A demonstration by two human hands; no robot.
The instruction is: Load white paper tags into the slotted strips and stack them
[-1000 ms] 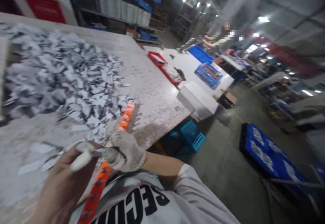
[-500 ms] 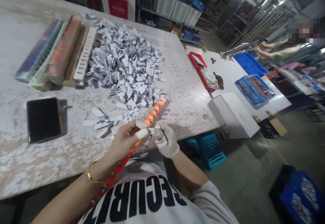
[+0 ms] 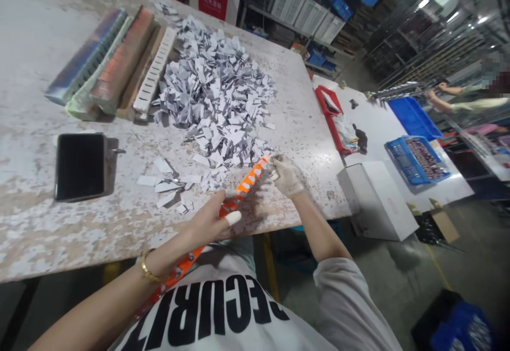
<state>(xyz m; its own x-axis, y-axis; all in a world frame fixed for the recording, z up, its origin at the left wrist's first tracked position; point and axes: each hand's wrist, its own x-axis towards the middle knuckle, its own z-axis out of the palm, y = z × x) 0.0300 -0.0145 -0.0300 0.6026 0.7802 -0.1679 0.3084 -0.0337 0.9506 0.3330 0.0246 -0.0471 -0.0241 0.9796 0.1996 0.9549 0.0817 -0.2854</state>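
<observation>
A long orange strip (image 3: 245, 186) runs from my lap up onto the worn white table (image 3: 35, 234). My left hand (image 3: 209, 221), bare with white tape on the fingertips, pinches the strip near the table's front edge. My right hand (image 3: 285, 174) wears a white cotton glove and is closed at the strip's far end, beside the edge of a big heap of small grey-white paper tags (image 3: 217, 91); what its fingers hold is too small to make out. A few loose tags (image 3: 167, 183) lie left of the strip.
A black phone (image 3: 79, 166) lies at the left. Long bundled strips (image 3: 115, 64) are stacked behind it. A white box (image 3: 378, 199), red tray (image 3: 330, 114) and blue crates (image 3: 414, 157) stand to the right, where another person (image 3: 462, 99) works at a further table.
The camera has swung left and down onto the table. My right hand has moved away from my left, up along the strip to its far end. My left hand still pinches the strip.
</observation>
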